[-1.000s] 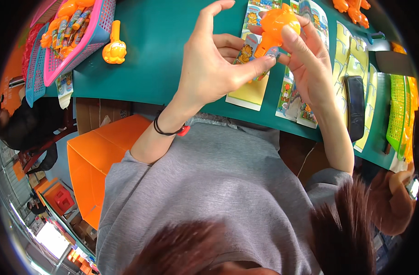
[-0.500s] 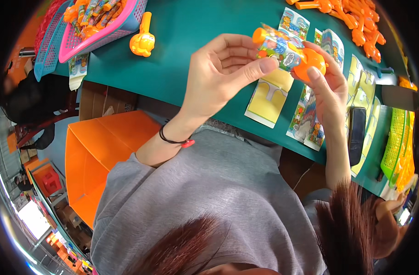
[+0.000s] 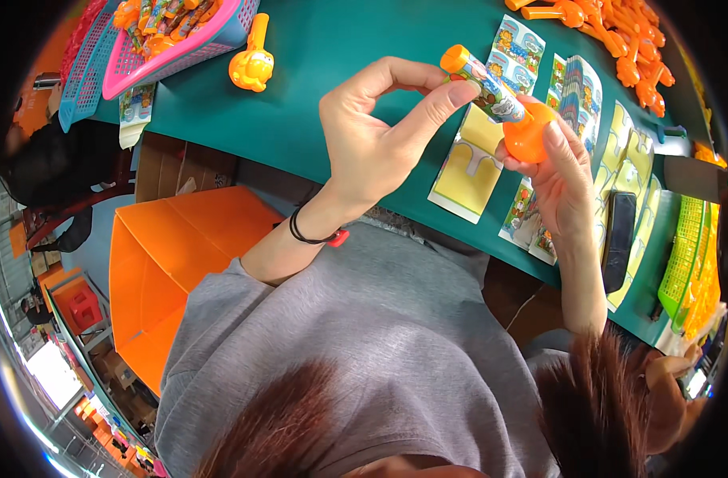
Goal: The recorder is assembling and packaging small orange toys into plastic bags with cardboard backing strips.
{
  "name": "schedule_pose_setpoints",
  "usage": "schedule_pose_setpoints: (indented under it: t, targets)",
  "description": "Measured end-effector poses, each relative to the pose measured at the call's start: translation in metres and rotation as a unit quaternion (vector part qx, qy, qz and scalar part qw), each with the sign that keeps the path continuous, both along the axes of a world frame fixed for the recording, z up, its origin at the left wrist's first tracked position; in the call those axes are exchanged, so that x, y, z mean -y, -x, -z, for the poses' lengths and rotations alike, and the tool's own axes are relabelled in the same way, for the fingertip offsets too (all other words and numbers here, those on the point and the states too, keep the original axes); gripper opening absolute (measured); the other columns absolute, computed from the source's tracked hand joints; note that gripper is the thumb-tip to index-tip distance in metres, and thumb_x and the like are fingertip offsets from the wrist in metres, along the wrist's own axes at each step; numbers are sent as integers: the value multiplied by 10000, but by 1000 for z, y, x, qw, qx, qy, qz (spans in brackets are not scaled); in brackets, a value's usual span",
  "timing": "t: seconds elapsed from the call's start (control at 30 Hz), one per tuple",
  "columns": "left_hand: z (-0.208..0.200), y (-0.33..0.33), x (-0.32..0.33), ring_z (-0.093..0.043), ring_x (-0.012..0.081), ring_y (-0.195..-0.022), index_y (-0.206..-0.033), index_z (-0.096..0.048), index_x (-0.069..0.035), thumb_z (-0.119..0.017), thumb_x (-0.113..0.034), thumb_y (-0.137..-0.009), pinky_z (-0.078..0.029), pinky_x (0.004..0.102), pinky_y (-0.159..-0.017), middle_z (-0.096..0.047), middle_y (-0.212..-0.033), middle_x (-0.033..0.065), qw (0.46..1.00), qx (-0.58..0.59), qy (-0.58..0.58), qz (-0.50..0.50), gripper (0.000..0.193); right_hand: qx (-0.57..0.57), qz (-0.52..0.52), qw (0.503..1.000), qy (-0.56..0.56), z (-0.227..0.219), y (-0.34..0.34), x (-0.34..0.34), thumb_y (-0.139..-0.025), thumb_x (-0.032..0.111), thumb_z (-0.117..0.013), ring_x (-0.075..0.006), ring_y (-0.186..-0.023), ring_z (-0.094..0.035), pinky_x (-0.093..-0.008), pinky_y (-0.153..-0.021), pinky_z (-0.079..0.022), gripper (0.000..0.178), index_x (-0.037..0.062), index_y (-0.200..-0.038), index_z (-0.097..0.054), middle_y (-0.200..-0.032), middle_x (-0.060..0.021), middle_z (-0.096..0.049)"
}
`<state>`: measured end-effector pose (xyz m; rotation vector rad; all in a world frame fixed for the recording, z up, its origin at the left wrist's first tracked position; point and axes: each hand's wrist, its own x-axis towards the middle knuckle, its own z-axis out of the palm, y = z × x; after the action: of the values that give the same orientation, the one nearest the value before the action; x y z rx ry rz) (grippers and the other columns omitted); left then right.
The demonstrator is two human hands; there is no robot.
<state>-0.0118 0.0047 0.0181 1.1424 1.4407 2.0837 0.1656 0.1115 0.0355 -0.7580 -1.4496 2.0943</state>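
An orange plastic toy [image 3: 528,137] with a round head and a straight handle is held up above the table between my hands. A colourful picture sticker [image 3: 498,97] lies wrapped round its handle. My left hand [image 3: 384,131] pinches the handle near its end with thumb and fingertips. My right hand [image 3: 561,171] is closed round the head. Beneath them lies a sticker sheet with yellow backing [image 3: 467,179]; beside it are other printed sticker sheets [image 3: 517,52] and a stack of sticker strips [image 3: 579,92], partly behind my right hand.
A similar bare orange toy [image 3: 252,65] lies on the green table [image 3: 324,40]. At upper left stands a pink-rimmed basket [image 3: 180,65] of stickered toys. More orange toys [image 3: 631,48] pile up at upper right. A black phone [image 3: 619,243] and green basket [image 3: 681,255] lie right.
The sticker's loose edge, sticking up from the handle before, now lies down round it. The toy has tilted, its head slightly lower, and my left fingers have shifted their pinch along the handle.
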Motion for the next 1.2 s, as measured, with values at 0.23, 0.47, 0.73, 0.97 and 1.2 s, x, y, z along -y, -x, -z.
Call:
schedule_pose_setpoints:
  t: [0.23, 0.47, 0.73, 0.97, 1.2]
  targets:
    - [-3, 23, -12, -631, 101, -820, -893, -708, -40, -888, -179, -690, -491, 291, -839, -705, -839, 30, 988, -137, -37, -62, 305, -13, -104, 986, 126, 4, -8, -8, -1007, 358, -471, -157, -724, -640, -235, -593, -524, 491, -60, -1264, -488, -1088, -215, -644]
    - [6, 54, -39, -589, 267, -1077, -1028, -658, -24, -756, -146, -823, -435, 440, -915, -699, -843, 31, 845, -423, -327, 9, 258, 25, -110, 985, 128, -1, 0, 0, -985, 348, -516, -154, -737, -634, -243, -665, -516, 522, -60, -1305, -460, -1072, -163, -638]
    - [-10, 10, -8, -630, 116, -912, -1000, -701, -94, -881, -184, -672, -219, 449, -1112, -713, -863, -21, 949, -297, 56, -87, 385, 14, -38, 995, -93, -11, 3, 10, -935, 332, -578, -123, -762, -626, -211, -694, -490, 597, -50, -1373, -443, -1045, -93, -633]
    - [-25, 28, 4, -637, 117, -971, -1105, -694, -19, -722, -180, -865, -397, 321, -1005, -709, -1046, 75, 971, -109, 144, 158, 290, -43, -2, 996, 80, -1, -10, -11, -960, 333, -526, -130, -626, -588, -209, -553, -442, 428, -25, -1193, -559, -969, -143, -657]
    - [-17, 26, -5, -696, 194, -937, -1075, -730, -59, -857, -52, -662, -567, 293, -806, -725, -1021, 99, 916, -369, 23, 157, 432, -18, -41, 985, 166, -3, -9, -13, -948, 371, -540, -134, -568, -560, -216, -514, -414, 413, 0, -1127, -566, -873, -194, -660]
